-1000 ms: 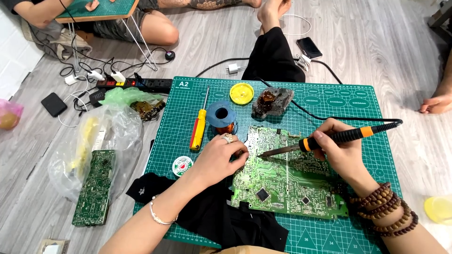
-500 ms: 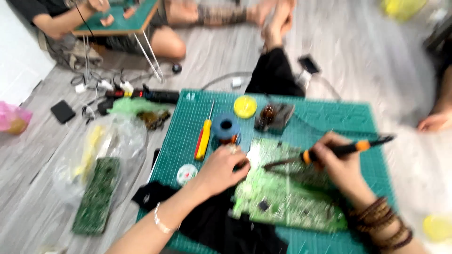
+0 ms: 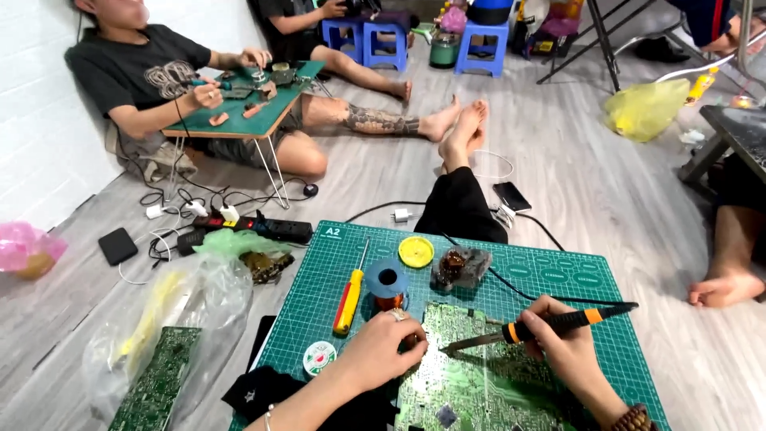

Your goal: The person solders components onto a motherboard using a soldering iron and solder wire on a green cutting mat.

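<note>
The cutting mat (image 3: 550, 275) looks like matt green rubbery plastic with a fine printed grid. The circuit board (image 3: 487, 383) is green with a slight sheen, dotted with small shiny solder points. The soldering iron (image 3: 550, 326) has a dull metal tip and a matt black handle with orange bands. The screwdriver (image 3: 349, 299) has a glossy yellow and red plastic handle and a thin metal shaft. The floor (image 3: 606, 191) is smooth grey wood-look planking. The bag (image 3: 183, 311) is clear, crinkled plastic.

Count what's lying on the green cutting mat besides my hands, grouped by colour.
Yellow: 2, the screwdriver and round yellow tin
Blue: 1, solder spool
Green: 1, circuit board
White: 1, small wick reel
Dark: 1, iron stand
Total: 6
</note>
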